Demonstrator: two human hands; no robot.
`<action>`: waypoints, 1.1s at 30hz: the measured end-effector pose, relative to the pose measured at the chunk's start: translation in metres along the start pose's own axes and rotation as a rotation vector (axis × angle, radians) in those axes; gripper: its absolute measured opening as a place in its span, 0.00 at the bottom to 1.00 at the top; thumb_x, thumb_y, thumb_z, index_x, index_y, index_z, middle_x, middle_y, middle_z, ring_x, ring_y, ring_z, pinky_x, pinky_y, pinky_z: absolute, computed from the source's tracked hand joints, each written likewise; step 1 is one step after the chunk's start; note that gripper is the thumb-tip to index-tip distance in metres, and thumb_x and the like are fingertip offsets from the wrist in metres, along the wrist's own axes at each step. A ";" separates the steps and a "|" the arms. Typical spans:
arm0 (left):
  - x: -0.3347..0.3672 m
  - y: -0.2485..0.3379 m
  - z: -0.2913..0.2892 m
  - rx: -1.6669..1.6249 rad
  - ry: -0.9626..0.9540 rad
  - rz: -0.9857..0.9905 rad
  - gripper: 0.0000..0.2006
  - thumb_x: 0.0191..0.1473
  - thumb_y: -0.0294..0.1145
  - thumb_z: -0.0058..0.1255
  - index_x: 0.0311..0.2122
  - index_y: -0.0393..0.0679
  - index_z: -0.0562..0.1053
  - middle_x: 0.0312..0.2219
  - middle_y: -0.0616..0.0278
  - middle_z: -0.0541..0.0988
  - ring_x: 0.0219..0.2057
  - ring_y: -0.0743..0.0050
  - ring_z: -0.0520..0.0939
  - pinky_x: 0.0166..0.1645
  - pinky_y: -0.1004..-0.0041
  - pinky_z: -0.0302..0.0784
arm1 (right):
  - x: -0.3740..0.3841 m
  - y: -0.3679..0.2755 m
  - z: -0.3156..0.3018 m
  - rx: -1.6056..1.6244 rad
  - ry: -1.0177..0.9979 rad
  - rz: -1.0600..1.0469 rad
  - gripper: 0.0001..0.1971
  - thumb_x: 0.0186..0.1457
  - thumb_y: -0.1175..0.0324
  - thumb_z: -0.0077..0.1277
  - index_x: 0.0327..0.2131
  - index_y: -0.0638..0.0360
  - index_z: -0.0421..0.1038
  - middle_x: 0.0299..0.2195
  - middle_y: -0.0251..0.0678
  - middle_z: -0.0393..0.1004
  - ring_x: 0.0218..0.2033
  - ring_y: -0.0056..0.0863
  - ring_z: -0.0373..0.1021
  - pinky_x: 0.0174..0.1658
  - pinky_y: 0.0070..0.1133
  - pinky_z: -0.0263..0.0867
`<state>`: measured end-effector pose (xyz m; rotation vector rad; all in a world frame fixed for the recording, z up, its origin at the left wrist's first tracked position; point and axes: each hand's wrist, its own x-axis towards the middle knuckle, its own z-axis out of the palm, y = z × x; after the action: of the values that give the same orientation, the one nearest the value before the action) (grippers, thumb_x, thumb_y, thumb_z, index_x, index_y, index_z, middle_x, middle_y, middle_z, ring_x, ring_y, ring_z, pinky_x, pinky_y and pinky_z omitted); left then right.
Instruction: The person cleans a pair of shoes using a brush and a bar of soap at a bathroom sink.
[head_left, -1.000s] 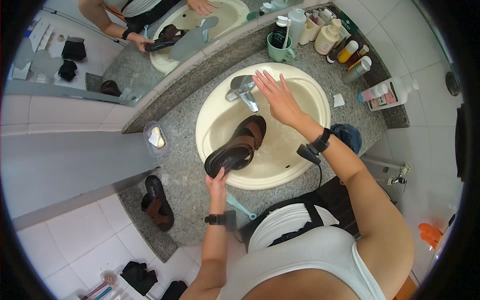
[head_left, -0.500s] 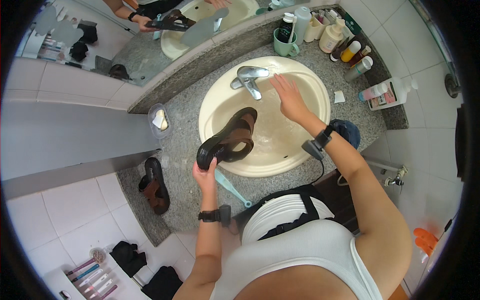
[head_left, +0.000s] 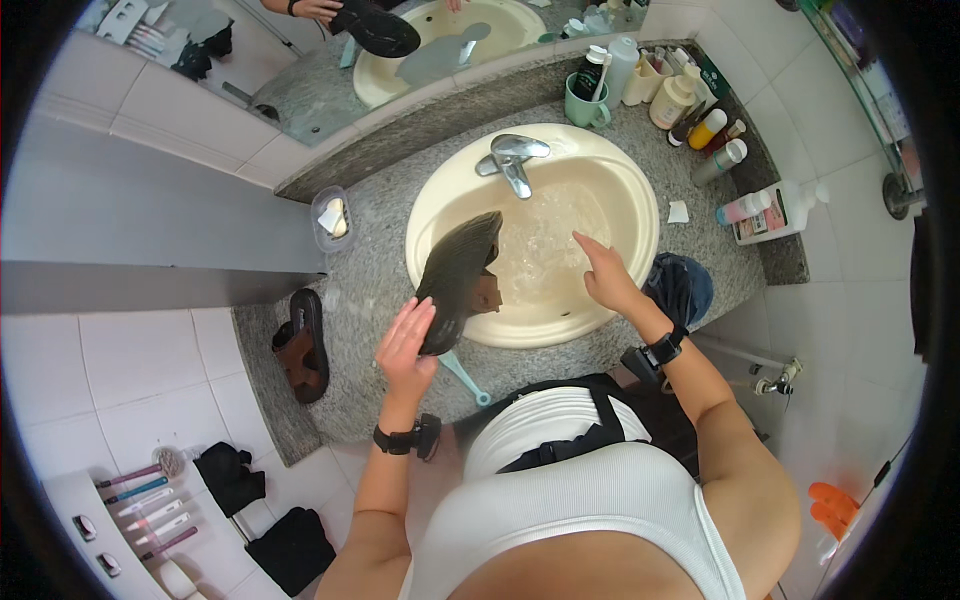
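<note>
sandal [head_left: 458,272] tilted, insole hidden

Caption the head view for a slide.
Left hand holds a sandal, sole showing, at the cream sink; right hand empty; a second sandal rests on the counter.

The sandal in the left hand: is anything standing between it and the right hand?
Nothing visible does. Between the sandal and the right hand, only water in the sink shows. The tap stands farther back.
</note>
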<state>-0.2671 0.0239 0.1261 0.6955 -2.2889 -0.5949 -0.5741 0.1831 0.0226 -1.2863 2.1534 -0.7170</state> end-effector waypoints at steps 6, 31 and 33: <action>-0.003 -0.006 0.016 -0.002 0.030 -0.063 0.22 0.38 0.14 0.53 0.44 0.38 0.75 0.40 0.52 0.80 0.45 0.54 0.80 0.49 0.66 0.75 | -0.006 -0.013 0.009 0.020 -0.221 -0.023 0.32 0.48 0.78 0.40 0.60 0.56 0.56 0.57 0.49 0.61 0.59 0.47 0.57 0.60 0.52 0.45; -0.187 -0.099 -0.085 -1.627 0.792 -1.211 0.21 0.55 0.21 0.49 0.54 0.30 0.62 0.54 0.46 0.67 0.56 0.52 0.68 0.62 0.55 0.66 | -0.025 -0.109 0.127 -0.180 -0.484 -0.560 0.25 0.51 0.67 0.49 0.54 0.58 0.63 0.31 0.47 0.76 0.33 0.45 0.73 0.37 0.34 0.69; -0.201 -0.102 -0.089 -1.607 0.763 -1.201 0.22 0.54 0.20 0.49 0.54 0.29 0.62 0.54 0.45 0.67 0.56 0.52 0.68 0.62 0.55 0.66 | -0.020 -0.129 0.146 -0.275 -0.540 -0.585 0.26 0.51 0.64 0.51 0.54 0.58 0.62 0.29 0.46 0.75 0.31 0.45 0.73 0.35 0.35 0.69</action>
<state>-0.0440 0.0517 0.0352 0.9944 -0.0815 -1.8537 -0.3887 0.1232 0.0074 -2.0203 1.4741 -0.2264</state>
